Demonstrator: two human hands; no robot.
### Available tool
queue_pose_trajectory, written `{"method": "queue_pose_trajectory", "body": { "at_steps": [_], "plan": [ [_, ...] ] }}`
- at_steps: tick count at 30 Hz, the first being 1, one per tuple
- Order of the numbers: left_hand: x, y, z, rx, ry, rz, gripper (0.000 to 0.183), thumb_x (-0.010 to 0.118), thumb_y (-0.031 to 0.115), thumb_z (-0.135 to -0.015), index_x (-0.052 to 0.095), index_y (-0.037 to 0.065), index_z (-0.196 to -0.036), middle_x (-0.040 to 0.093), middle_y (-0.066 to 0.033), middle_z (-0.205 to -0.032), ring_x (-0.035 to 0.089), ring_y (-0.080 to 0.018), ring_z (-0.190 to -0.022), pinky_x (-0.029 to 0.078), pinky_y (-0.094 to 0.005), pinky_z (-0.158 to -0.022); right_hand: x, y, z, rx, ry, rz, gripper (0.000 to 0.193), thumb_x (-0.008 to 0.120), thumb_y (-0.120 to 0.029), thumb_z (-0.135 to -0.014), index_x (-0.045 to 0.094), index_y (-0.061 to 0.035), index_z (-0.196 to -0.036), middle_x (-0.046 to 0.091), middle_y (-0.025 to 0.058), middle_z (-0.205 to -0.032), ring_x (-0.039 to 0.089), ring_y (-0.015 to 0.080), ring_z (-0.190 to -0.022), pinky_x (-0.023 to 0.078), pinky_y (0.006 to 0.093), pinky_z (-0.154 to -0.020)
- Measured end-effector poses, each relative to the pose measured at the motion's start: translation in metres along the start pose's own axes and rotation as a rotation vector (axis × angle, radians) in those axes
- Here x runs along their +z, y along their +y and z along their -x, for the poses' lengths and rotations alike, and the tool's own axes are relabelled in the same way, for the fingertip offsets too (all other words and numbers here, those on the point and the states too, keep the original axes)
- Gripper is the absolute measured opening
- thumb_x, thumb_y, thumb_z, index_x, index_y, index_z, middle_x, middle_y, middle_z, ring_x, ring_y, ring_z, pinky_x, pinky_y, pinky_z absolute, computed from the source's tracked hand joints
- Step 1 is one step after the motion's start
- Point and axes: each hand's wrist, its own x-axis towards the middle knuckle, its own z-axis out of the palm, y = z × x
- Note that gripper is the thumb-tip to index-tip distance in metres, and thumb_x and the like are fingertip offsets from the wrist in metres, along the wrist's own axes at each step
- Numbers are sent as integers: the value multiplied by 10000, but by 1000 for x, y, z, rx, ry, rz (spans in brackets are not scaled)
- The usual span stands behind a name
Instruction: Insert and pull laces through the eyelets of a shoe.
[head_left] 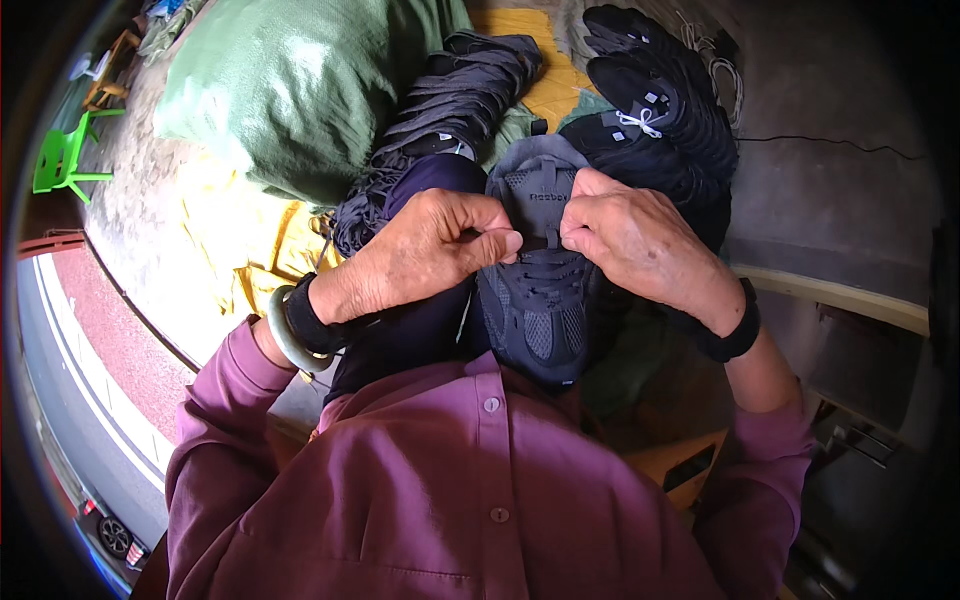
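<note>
A black shoe upper [541, 335] rests at my lap with its toe toward me and its tongue [536, 190] pointing away. Dark shoelace [553, 280] crosses its lower eyelets in rows. At the left edge of the lacing, my left hand [430, 240] is closed in a pinch of thumb and forefinger. My right hand [640, 235] pinches at the opposite edge, a little higher beside the tongue. Both appear to grip the shoelace, though the dark strand between the fingers is hard to make out against the shoe.
Beyond the shoe lie a stacked row of black uppers with loose laces [455, 95] and another black pile [660, 110], one tied with white cord [638, 123]. A large green sack [280, 90] bulges at far left, near yellow sacking [250, 235] and a green chair [65, 158].
</note>
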Motion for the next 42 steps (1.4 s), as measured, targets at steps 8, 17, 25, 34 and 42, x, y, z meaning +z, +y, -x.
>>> {"method": "queue_pose_trajectory", "body": {
  "at_steps": [8,17,25,34,42],
  "plan": [
    [-14,0,0,-76,108,-353,235,667,224,-1007,708,0,-951,716,-100,-831,692,-223,-807,545,-358,-762,-5,-5,-2,50,-36,53,89,570,-76,-979,583,11,-990,607,147,-955,647,364,-873,511,437,-778],
    [-36,-8,19,253,426,-872,229,614,-43,-857,668,30,-1068,652,-154,-1032,655,-383,-959,544,-422,-826,2,1,-7,42,128,-263,89,596,-53,-979,609,-3,-1052,629,91,-946,611,191,-854,499,329,-796],
    [0,-7,21,196,161,-587,220,671,37,-941,632,16,-1156,678,-142,-964,680,-375,-927,553,-414,-818,-5,-21,-12,49,87,-239,77,591,-34,-948,593,11,-1011,629,143,-939,640,311,-897,515,382,-815],
    [-40,-4,31,-403,-16,-28,155,671,173,-1021,726,39,-1075,654,37,-813,543,-37,-631,465,-224,-561,0,-27,-26,-60,86,-231,47,587,-29,-951,601,3,-983,592,129,-917,618,313,-867,500,393,-795],
    [-67,-16,69,-499,79,150,212,670,195,-1032,691,-12,-1070,629,26,-772,558,-33,-595,467,-204,-517,7,-25,-46,-186,38,-171,71,589,-34,-969,627,14,-1004,601,118,-969,628,267,-904,508,372,-816]
  ]
}}
